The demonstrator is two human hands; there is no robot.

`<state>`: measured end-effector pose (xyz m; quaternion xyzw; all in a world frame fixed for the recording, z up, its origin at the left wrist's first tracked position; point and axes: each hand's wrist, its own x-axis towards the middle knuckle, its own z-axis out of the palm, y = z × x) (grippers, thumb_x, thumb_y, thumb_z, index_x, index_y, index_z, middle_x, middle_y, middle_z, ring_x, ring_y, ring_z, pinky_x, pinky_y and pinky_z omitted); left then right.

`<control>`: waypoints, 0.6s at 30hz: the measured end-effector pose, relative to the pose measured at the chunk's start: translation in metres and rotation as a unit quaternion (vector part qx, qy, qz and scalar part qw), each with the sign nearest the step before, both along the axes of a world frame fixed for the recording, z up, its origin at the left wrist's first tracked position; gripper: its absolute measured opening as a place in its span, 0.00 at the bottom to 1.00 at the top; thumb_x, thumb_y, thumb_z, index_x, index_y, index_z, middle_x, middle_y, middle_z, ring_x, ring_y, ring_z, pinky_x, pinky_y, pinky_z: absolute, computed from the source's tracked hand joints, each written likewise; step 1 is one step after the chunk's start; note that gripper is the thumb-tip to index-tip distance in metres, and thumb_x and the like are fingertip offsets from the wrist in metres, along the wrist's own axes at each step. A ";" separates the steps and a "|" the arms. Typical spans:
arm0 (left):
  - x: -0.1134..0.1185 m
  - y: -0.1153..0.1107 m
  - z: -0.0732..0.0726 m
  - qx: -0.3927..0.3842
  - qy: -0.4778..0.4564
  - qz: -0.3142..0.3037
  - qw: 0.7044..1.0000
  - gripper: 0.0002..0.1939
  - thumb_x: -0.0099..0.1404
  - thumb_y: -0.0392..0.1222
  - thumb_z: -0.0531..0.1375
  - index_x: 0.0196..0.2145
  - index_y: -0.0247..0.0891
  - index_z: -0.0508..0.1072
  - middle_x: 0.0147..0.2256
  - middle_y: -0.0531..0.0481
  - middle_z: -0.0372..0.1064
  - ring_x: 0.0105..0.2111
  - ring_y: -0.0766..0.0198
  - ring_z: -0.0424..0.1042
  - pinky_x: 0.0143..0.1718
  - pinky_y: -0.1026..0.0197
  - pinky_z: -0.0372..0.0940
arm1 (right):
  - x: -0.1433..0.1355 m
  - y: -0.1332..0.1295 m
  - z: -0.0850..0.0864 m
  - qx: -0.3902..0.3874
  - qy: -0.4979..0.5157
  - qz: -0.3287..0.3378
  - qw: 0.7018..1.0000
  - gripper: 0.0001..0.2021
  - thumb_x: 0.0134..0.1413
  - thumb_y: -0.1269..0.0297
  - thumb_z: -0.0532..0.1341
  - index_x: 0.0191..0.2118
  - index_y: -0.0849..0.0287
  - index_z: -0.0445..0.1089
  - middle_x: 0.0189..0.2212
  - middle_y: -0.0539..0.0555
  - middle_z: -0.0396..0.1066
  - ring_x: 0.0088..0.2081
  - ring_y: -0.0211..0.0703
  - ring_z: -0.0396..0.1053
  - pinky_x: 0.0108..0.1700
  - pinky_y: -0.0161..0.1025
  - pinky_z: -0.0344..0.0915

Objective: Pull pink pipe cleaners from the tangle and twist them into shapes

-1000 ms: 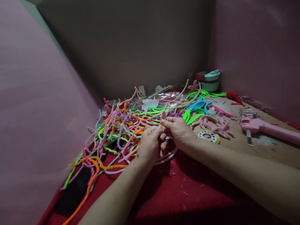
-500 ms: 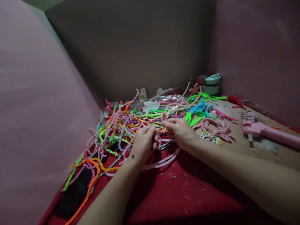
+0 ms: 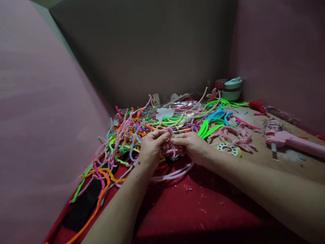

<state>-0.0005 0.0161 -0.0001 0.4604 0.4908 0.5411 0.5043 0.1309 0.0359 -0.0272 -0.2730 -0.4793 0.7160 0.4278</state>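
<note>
Just above a tangled pile of pipe cleaners (image 3: 128, 127), my two hands meet fingertip to fingertip. A small pink pipe cleaner (image 3: 170, 130), bent over at the top, is pinched between them, and its lower part is mostly covered by fingers. My left hand (image 3: 153, 146) closes thumb and forefinger on its left side. From the right, my right hand (image 3: 194, 145) pinches it with closed fingers. White pipe cleaners (image 3: 175, 176) curve over the cloth below my hands.
A pink hot glue gun (image 3: 286, 139) lies on the board at right, near a white and yellow disc with holes (image 3: 230, 149) and bent pink pieces (image 3: 238, 135). Green leaf shapes (image 3: 207, 128) and a mint container (image 3: 232, 88) are behind. Red cloth (image 3: 203, 210) covers the front.
My left hand has risen to the pink pipe cleaner and now pinches it too. My right hand has lowered slightly, bringing the fingertips together.
</note>
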 end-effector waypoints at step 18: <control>0.003 -0.002 -0.006 0.133 0.232 0.049 0.962 0.04 0.51 0.40 0.61 0.24 0.37 0.75 0.19 0.55 0.63 0.18 0.72 0.58 0.20 0.68 0.53 | -0.001 -0.004 0.003 0.034 -0.078 -0.075 0.994 0.10 0.33 0.73 0.55 0.10 0.60 0.56 0.07 0.43 0.47 0.13 0.28 0.42 0.17 0.33 0.39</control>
